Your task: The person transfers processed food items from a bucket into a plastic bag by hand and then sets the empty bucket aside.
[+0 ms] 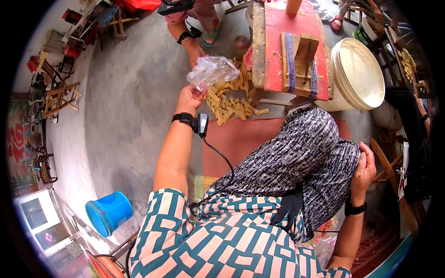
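Left hand (pixel 189 99): arm stretched forward, fingers pinching the near edge of a clear bag (pixel 215 72). Co-worker's hand (pixel 195 53) on the far left side of the same bag, so it hangs between the two people. Bag crumpled, thin; contents, if any, cannot be made out.

Right hand (pixel 364 169): resting on the outer side of the right knee, fingers loosely bent against the dark knit trousers (pixel 296 153); no object seen in it.

Strips (pixel 232 104): yellow-brown, flat, in a loose heap on the grey floor (pixel 134 92), just below and to the right of the bag. Bag overlaps the heap in this view; contact between them cannot be judged. Near end of heap lies beside the red mat (pixel 222 139); right side lies close to the counter (pixel 278 21).

Counter: red top, worn wooden edges. On it, a wooden frame (pixel 307 51) with blue bands on its two sides, and a wooden post (pixel 293 6) at the far end.

Surroundings: large white bucket (pixel 334 103) just right of the counter; blue bucket (pixel 118 208) on the floor, well apart, lower left. Left wrist carries a black strap with a small device (pixel 202 124), cable running back toward the body; right wrist, a black strap (pixel 355 208).
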Demonstrator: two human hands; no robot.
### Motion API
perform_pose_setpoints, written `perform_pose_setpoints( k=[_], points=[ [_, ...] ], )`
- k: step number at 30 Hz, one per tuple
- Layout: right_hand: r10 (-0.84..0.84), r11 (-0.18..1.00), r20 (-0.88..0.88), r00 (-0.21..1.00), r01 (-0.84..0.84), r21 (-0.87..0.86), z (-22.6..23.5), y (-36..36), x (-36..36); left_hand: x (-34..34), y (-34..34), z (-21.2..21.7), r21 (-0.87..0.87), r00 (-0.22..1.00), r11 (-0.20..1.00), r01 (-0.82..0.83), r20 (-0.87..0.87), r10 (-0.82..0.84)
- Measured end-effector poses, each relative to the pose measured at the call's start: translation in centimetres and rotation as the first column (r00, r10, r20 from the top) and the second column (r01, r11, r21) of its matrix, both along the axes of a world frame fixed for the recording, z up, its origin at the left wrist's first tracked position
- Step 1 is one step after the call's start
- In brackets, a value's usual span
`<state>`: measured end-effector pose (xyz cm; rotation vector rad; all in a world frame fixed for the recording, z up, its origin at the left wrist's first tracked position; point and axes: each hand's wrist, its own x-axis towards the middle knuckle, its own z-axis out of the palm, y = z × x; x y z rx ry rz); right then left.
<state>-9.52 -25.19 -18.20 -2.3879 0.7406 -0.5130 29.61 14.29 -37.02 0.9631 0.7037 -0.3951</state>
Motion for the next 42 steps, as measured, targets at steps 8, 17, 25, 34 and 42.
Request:
perform_pose_setpoints(
  k=[8, 17, 25, 34, 42],
  points=[
    [0.141, 0.919, -0.081, 0.987, -0.1, 0.381, 1.0, -3.2, 0.2, -2.4, 2.4, -1.9, -0.015, 0.977, 0.978, 0.208, -0.033, -0.209],
    [-0.013, 0.921, -0.28, 0.96, -0.098, -0.378, -4.8, -13.1, 3.5, -6.0, 8.1, -2.7, 0.21, 0.964, 0.956, 0.204, -0.212, -0.159],
    [-0.075, 0.983, 0.018, 0.997, 0.077, -0.168, -14.1, -13.5, 3.6, -4.9, 14.0, 4.1, 0.402, 0.992, 0.912, 0.084, -0.116, -0.04],
    [-0.177, 0.98, -0.418, 0.891, 0.199, 0.011, -17.6, -12.2, -15.7, -5.4, 11.6, 3.7, 0.489, 0.976, 0.851, 0.19, -0.19, -0.109],
    [0.213, 0.889, -0.764, 0.61, 0.204, 0.411, -19.5, 7.8, -39.8, -4.1, 8.2, -0.8, 0.418, 0.932, 0.847, 0.329, -0.285, -0.222]
  ],
)
